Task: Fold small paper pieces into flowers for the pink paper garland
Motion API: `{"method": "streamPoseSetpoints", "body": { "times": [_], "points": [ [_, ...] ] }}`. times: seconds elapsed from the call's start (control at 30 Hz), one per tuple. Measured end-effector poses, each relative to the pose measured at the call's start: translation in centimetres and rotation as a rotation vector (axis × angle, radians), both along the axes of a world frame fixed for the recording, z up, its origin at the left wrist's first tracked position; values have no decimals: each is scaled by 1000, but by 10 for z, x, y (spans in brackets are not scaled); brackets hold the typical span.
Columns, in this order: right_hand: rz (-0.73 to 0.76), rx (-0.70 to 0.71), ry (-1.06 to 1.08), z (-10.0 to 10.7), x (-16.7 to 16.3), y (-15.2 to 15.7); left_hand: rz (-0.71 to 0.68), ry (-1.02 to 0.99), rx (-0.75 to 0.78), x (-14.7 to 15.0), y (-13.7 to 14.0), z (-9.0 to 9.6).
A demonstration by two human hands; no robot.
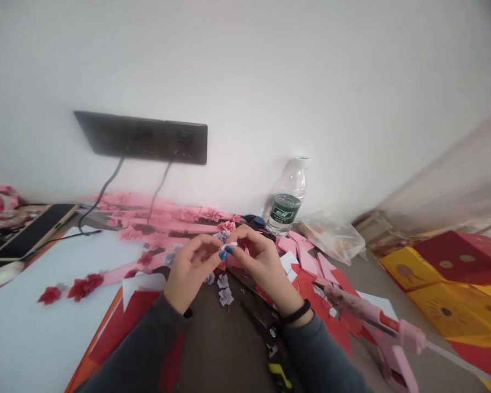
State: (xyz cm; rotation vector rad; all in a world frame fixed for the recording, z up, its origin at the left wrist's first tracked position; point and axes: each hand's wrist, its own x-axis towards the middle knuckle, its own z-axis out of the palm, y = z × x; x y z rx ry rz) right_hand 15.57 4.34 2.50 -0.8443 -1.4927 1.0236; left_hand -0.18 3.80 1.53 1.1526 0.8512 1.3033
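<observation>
My left hand (192,268) and my right hand (262,262) meet over the middle of the table, thumbs and fingers pinched together. Between the fingertips they hold a small piece of white paper (229,246), whose exact shape is mostly covered. Several little pale lilac paper flowers (225,296) lie just below my fingers. Pink wrapped stems with paper flowers (196,214) stretch behind my hands. Close to my right forearm rests a pair of black scissors (265,333).
At right lie a pink glue gun (364,311), red paper (337,333) and yellow boxes (450,305). A water bottle (286,204) stands by the wall. Leftward are white sheets (36,338), dark red paper flowers (85,286), a phone (35,232) and cables from a black socket strip (143,137).
</observation>
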Motion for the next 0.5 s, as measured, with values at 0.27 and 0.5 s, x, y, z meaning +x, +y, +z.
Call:
{"method": "streamPoseSetpoints", "body": {
  "times": [0.27, 0.5],
  "points": [
    [40, -83, 9, 1, 0, 0, 45, 155, 103, -5, 0, 4],
    [58, -117, 22, 0, -1, 1, 44, 215, 149, -6, 0, 5]
  ]
}}
